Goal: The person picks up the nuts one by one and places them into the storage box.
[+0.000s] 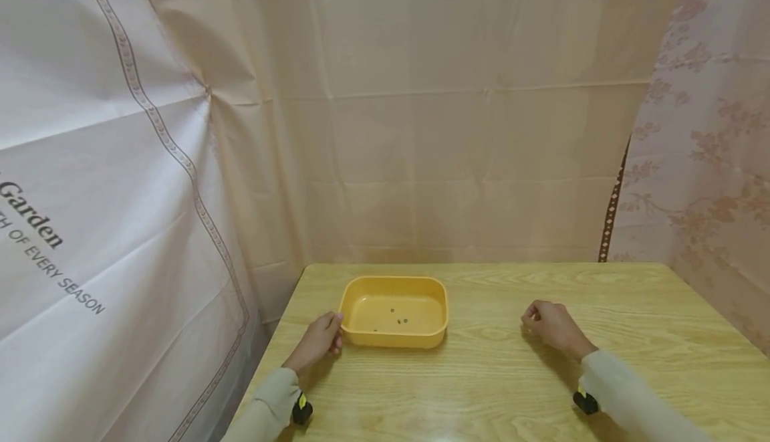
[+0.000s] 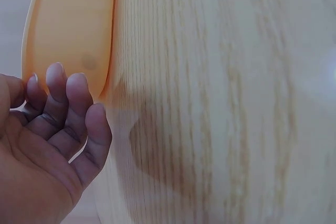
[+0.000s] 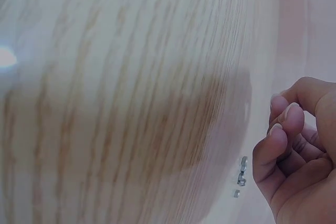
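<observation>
A yellow rectangular tray sits on the table, with several small dark nut-like pieces scattered on its floor. At its left end, my left hand pinches the rim between thumb and index finger; the other fingers are bent loosely beside the tray wall. My right hand is over the right part of the table with fingers curled and thumb meeting the index finger. I cannot tell whether something small is between those tips. Just past its fingers, a few small metal nuts show in the right wrist view.
The wood-grain table runs back to a beige cloth. A printed white cloth hangs at the left, and a floral cloth at the right. Each wrist wears a small black device.
</observation>
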Demonstrator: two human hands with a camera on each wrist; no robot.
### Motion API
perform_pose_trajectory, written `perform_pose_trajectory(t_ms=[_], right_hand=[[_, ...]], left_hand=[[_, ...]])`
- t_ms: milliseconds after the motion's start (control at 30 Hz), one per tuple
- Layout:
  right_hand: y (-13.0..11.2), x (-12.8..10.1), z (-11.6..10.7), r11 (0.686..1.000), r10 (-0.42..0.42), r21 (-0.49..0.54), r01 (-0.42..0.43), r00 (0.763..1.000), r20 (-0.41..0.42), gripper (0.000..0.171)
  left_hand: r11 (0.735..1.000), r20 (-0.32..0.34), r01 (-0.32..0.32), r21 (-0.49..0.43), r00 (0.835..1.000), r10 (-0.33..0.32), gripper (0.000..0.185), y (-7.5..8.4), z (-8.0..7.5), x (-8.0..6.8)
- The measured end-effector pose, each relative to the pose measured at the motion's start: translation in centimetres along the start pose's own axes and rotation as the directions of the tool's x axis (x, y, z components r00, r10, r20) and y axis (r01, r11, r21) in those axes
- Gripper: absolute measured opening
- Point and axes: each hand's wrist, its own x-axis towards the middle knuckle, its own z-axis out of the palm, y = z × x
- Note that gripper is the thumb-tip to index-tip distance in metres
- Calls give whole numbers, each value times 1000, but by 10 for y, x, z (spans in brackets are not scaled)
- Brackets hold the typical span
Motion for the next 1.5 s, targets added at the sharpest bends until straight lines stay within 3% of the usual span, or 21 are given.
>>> perform_pose_trajectory(t_ms=[600, 900, 1133, 1500], right_hand=[[-16, 1, 6, 998, -52, 19, 52, 998, 25, 12], [-28, 0, 8, 991, -124, -48, 124, 992, 2, 9], [-33, 2, 12, 994, -105, -18, 105, 994, 0, 11], [-40, 3, 15, 988, -154, -10, 154, 988, -8, 9]], left_hand=[[999, 13, -42, 12, 999, 42, 40, 2, 0, -2], [1000, 1, -29, 9, 1000, 29, 37, 4, 0, -3], [1000, -17, -5, -2, 1000, 5, 37, 3, 1, -1], [1000, 2, 0, -9, 1000, 0, 38, -1, 0, 1]])
